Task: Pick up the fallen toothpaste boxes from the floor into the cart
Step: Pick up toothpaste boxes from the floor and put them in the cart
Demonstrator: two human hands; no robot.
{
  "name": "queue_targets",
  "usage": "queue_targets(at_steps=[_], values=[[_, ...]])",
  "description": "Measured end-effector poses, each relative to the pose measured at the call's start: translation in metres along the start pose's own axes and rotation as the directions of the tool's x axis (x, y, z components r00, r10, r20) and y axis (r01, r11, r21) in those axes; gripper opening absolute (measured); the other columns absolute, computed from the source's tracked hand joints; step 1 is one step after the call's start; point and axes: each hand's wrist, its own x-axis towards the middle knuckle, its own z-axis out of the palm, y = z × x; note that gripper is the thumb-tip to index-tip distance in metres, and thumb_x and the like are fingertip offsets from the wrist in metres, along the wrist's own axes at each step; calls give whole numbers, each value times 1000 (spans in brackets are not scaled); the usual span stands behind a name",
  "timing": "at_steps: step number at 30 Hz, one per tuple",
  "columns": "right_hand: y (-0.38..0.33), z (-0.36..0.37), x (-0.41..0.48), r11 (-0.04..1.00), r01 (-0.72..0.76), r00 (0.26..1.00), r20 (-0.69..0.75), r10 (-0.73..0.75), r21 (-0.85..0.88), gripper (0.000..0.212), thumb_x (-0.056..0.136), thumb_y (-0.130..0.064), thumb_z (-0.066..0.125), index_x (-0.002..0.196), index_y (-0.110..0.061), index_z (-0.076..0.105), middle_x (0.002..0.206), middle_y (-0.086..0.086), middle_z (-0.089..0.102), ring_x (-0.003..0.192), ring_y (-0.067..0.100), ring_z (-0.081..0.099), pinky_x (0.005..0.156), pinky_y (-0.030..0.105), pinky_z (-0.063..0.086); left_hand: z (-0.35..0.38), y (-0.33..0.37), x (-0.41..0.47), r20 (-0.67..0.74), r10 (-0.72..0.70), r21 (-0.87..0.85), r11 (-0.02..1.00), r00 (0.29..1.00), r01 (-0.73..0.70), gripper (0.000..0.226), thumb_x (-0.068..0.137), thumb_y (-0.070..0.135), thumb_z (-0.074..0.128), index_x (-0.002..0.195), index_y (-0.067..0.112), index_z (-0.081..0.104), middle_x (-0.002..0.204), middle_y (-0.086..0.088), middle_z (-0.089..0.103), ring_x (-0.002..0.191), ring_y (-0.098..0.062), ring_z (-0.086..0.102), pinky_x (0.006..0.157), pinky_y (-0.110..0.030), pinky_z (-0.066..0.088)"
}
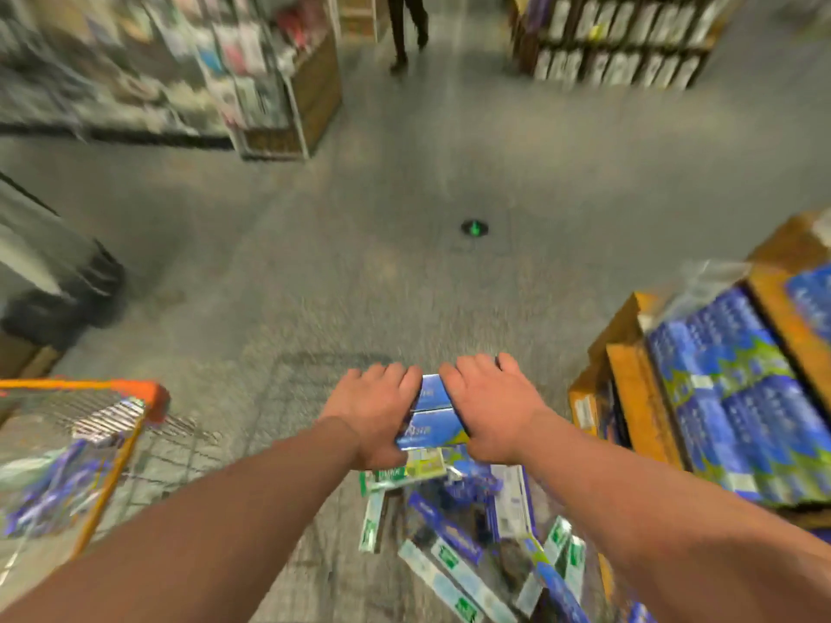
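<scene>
Both hands clamp a small stack of blue toothpaste boxes (432, 413) between them, held above the floor. My left hand (375, 413) presses its left side and my right hand (490, 409) presses its right side. Below the hands, several more blue, white and green toothpaste boxes (467, 528) lie scattered on the floor. The orange-rimmed wire cart (155, 397) stands at the left, with several blue boxes (54, 487) lying inside it. The picture is blurred by motion.
An orange display stand (629, 366) stacked with blue toothpaste packs (737, 397) rises at the right. Shelving units stand far left (189, 69) and far right (620, 38). A person's legs (407, 29) show at the far end of the aisle. A small green-lit disc (474, 228) sits on the grey floor.
</scene>
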Motion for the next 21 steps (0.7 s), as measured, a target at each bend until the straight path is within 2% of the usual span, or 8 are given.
queue_targets(at_steps=[2, 5, 10, 14, 21], values=[[-5, -67, -9, 1000, 8, 999, -49, -9, -28, 78, 68, -40, 75, 133, -17, 39, 122, 4, 48, 113, 28, 49, 97, 48, 35, -57, -12, -26, -54, -4, 27, 1000, 999, 6, 81, 64, 56, 74, 127, 21, 37, 119, 0, 50, 110, -28, 55, 88, -40, 46], [-18, -153, -28, 997, 31, 989, -144, -41, -74, 70, 68, -42, 73, 126, -20, 41, 117, 3, 49, 109, 28, 50, 92, 46, 35, -129, -26, -69, -134, -25, 50, 998, 991, 32, 75, 62, 57, 72, 118, 23, 36, 115, 1, 49, 109, -28, 55, 87, -41, 47], [-47, -248, -67, 987, 62, 965, -244, -97, -150, 75, 67, -43, 73, 129, -20, 38, 118, 2, 46, 110, 27, 47, 91, 45, 34, -218, -24, -150, -227, -66, 129, 987, 972, 97, 72, 63, 57, 72, 116, 23, 38, 113, 2, 50, 104, -27, 55, 85, -40, 47], [-81, -292, -103, 976, 133, 936, -301, -181, -172, 72, 67, -42, 70, 127, -20, 38, 116, 2, 45, 108, 27, 47, 89, 45, 34, -251, -12, -220, -252, -145, 172, 966, 957, 192, 79, 59, 61, 72, 120, 23, 37, 114, 3, 51, 104, -26, 56, 84, -40, 46], [-161, -333, -137, 927, 310, 876, -318, -364, -209, 79, 66, -45, 71, 132, -19, 37, 116, 2, 45, 108, 25, 45, 91, 44, 34, -264, 2, -342, -223, -335, 172, 911, 915, 375, 86, 62, 63, 71, 130, 23, 36, 119, 4, 51, 108, -24, 56, 88, -40, 48]])
